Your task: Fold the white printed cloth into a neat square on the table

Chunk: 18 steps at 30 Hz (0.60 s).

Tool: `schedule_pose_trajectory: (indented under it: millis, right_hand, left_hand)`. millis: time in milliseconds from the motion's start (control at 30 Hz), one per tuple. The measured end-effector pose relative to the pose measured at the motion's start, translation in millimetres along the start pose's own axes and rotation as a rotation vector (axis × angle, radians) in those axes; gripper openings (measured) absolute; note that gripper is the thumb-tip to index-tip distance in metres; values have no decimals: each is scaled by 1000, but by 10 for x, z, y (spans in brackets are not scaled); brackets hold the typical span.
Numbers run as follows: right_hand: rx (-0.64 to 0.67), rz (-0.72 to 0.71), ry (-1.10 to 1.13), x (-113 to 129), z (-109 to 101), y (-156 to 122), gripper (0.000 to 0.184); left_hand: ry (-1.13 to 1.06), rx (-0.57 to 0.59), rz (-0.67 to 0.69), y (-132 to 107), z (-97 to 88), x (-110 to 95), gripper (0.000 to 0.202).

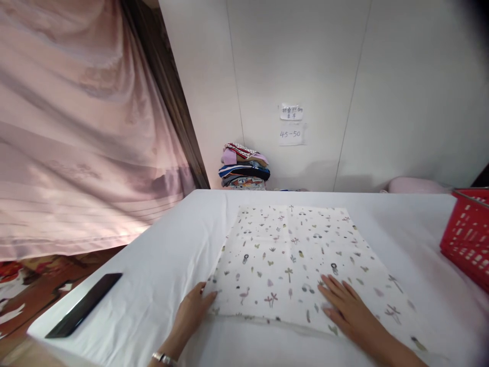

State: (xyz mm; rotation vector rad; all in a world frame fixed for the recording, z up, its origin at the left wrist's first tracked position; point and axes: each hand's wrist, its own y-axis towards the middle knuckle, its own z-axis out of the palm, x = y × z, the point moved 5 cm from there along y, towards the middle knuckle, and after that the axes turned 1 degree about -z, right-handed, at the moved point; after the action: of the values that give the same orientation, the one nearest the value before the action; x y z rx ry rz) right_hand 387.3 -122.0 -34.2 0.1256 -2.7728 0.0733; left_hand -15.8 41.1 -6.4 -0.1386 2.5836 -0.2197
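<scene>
A white cloth printed with small plants and flamingos lies spread flat on the white-covered table. My left hand rests at the cloth's near left corner, fingers curled over its edge. My right hand lies flat on the cloth near its front edge, fingers stretched out and slightly apart. A bracelet shows on my left wrist.
A black phone lies at the table's left front corner. A red plastic basket stands at the right edge. A stack of folded clothes sits against the back wall under paper notes. A pink curtain hangs on the left.
</scene>
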Motion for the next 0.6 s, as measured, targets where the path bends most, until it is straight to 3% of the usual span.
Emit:
schedule_pose_trajectory:
  millis: [200,367,500,600]
  right_hand:
    - [-111,-83,-58,-170,29,-541,51]
    - [-226,-41,-220,-679,65,-960,54]
    - [-356,9,-298,-1143,92,-1266,53]
    - [-382,21,-338,-1323,122,-1385,52]
  left_hand:
    - [-169,15,21,22,36,161,53]
    - [-293,4,29,-18,54,193,59]
    - [-451,19,-62,-56,47,167,69]
    - [-535,-6,-111,-83,28,130,67]
